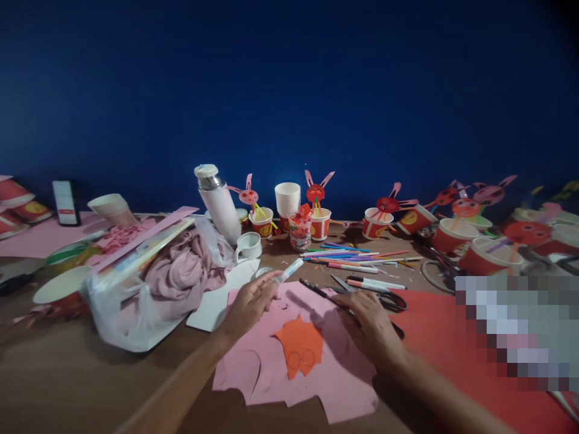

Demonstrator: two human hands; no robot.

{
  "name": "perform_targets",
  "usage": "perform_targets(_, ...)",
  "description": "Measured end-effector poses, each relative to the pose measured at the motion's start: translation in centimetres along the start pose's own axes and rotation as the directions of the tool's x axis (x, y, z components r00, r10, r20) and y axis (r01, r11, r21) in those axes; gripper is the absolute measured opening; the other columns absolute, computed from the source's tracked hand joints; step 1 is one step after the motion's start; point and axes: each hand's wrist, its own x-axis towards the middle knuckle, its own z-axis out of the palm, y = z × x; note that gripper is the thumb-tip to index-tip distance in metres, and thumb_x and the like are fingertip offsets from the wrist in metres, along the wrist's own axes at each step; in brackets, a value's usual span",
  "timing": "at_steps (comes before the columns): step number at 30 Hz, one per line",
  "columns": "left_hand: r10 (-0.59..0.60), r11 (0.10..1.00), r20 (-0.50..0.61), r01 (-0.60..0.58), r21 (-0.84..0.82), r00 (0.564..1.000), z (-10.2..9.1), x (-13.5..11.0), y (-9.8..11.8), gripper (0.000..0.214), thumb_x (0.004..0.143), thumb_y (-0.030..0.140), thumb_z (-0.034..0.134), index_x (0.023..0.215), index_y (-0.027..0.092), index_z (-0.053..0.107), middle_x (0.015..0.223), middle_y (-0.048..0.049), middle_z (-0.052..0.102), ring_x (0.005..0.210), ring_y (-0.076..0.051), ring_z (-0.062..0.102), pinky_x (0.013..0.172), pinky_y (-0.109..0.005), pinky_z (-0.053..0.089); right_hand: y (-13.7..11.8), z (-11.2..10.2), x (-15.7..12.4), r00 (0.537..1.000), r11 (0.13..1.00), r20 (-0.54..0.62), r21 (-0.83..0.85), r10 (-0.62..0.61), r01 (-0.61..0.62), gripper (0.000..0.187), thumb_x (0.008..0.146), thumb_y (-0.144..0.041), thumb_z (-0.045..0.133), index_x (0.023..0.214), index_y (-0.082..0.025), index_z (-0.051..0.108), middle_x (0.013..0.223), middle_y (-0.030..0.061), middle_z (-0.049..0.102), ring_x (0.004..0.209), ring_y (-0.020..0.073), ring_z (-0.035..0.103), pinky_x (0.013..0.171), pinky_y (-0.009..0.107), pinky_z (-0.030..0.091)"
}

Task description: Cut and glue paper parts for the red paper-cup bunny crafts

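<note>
My left hand (248, 304) lies on a pink paper sheet (298, 367) and holds a white glue pen (289, 270) between its fingers, tip pointing up and right. My right hand (368, 325) rests palm down on the pink sheet's right part, fingers stretched toward black-handled scissors (384, 299). An orange cut-out shape (301, 349) with two drawn circles lies on the pink sheet between my hands.
Coloured pencils and markers (357, 256) lie behind the scissors. Red paper cups with bunny figures (375, 220) line the blue wall. A white flask (219, 202), a stack of white cups (287, 199), a plastic bag of cloth (154, 283), a phone (66, 203) and red paper (434, 313) surround me.
</note>
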Motion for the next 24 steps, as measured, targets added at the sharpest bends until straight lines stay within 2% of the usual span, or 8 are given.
perform_targets(2, 0.021, 0.999, -0.059, -0.019, 0.031, 0.998, -0.6, 0.2, -0.2, 0.048, 0.08, 0.048, 0.045, 0.108, 0.012, 0.055, 0.064, 0.0028, 0.045, 0.046, -0.006, 0.034, 0.038, -0.017, 0.026, 0.6, 0.1, 0.5, 0.999, 0.991, 0.022, -0.129, 0.039, -0.036, 0.032, 0.083, -0.016, 0.045, 0.113, -0.019, 0.055, 0.096, 0.0093, 0.063, 0.091, 0.0229, 0.055, 0.078, 0.039, 0.039)
perform_targets(5, 0.024, 0.995, -0.038, -0.02, 0.094, 0.999, -1.1, 0.1, -0.8, 0.043, 0.078, 0.047, 0.047, 0.097, 0.011, 0.06, 0.062, 0.0026, 0.045, 0.046, -0.007, 0.037, 0.039, -0.018, 0.028, 1.5, -0.6, 0.7, 0.992, 0.968, 0.085, -0.24, 0.092, -0.069, 0.034, 0.082, -0.02, 0.051, 0.115, -0.02, 0.056, 0.112, 0.0103, 0.059, 0.102, 0.0258, 0.051, 0.084, 0.042, 0.038)
perform_targets(8, 0.017, 0.99, -0.02, -0.014, 0.14, 1.0, -1.2, -0.2, -1.1, 0.038, 0.078, 0.044, 0.048, 0.093, 0.012, 0.062, 0.063, 0.0021, 0.046, 0.048, -0.007, 0.039, 0.042, -0.019, 0.03, 2.4, -2.2, 0.4, 0.965, 0.938, 0.188, -0.326, 0.185, -0.117, 0.024, 0.085, -0.025, 0.049, 0.105, -0.019, 0.062, 0.1, 0.0095, 0.062, 0.095, 0.0243, 0.054, 0.081, 0.039, 0.041)
perform_targets(10, 0.023, 0.987, -0.02, -0.02, 0.156, 1.0, -1.2, -0.3, -1.1, 0.036, 0.079, 0.044, 0.048, 0.091, 0.013, 0.063, 0.063, 0.0022, 0.048, 0.048, -0.007, 0.039, 0.043, -0.02, 0.031, 3.1, -3.3, 0.1, 0.933, 0.916, 0.266, -0.379, 0.243, -0.131, 0.025, 0.083, -0.028, 0.052, 0.104, -0.02, 0.063, 0.091, 0.0084, 0.062, 0.089, 0.023, 0.056, 0.076, 0.035, 0.044)
perform_targets(13, 0.078, 0.968, -0.029, -0.069, 0.242, 0.997, -1.1, -0.4, -0.7, 0.029, 0.079, 0.038, 0.048, 0.086, 0.015, 0.064, 0.068, 0.0001, 0.055, 0.056, -0.01, 0.047, 0.053, -0.022, 0.037, 4.1, -4.7, -0.1, 0.901, 0.91, 0.339, -0.395, 0.272, -0.126, 0.028, 0.078, -0.03, 0.059, 0.105, -0.023, 0.063, 0.096, 0.0073, 0.059, 0.09, 0.0225, 0.057, 0.073, 0.032, 0.046)
perform_targets(17, 0.122, 0.877, 0.084, -0.147, 0.458, 0.989, -0.8, -0.8, 0.0, 0.02, 0.076, 0.03, 0.05, 0.073, 0.016, 0.064, 0.081, -0.0036, 0.063, 0.074, -0.015, 0.054, 0.068, -0.026, 0.039, 5.2, -5.7, -0.1, 0.879, 0.93, 0.362, -0.307, 0.312, -0.204, 0.026, 0.081, -0.029, 0.053, 0.103, -0.021, 0.064, 0.097, 0.0094, 0.061, 0.086, 0.0229, 0.06, 0.07, 0.032, 0.047)
perform_targets(20, 0.056, 0.785, 0.126, -0.122, 0.608, 0.99, -0.8, -1.2, 0.2, 0.021, 0.074, 0.034, 0.051, 0.069, 0.017, 0.063, 0.078, -0.0039, 0.061, 0.069, -0.016, 0.053, 0.062, -0.026, 0.037, 5.6, -6.2, -0.5, 0.888, 0.942, 0.345, -0.249, 0.303, -0.225, 0.026, 0.08, -0.027, 0.051, 0.101, -0.021, 0.065, 0.098, 0.0102, 0.062, 0.087, 0.0235, 0.061, 0.071, 0.032, 0.047)
perform_targets(24, -0.029, 0.679, 0.116, -0.066, 0.731, 0.993, -0.7, -1.6, -0.2, 0.022, 0.069, 0.041, 0.056, 0.068, 0.019, 0.06, 0.074, -0.0019, 0.061, 0.065, -0.016, 0.052, 0.057, -0.026, 0.033, 5.4, -6.4, -1.1, 0.837, 0.907, 0.39, -0.329, 0.384, -0.263, 0.035, 0.069, -0.027, 0.058, 0.104, -0.024, 0.064, 0.102, 0.0076, 0.065, 0.088, 0.026, 0.063, 0.07, 0.034, 0.049)
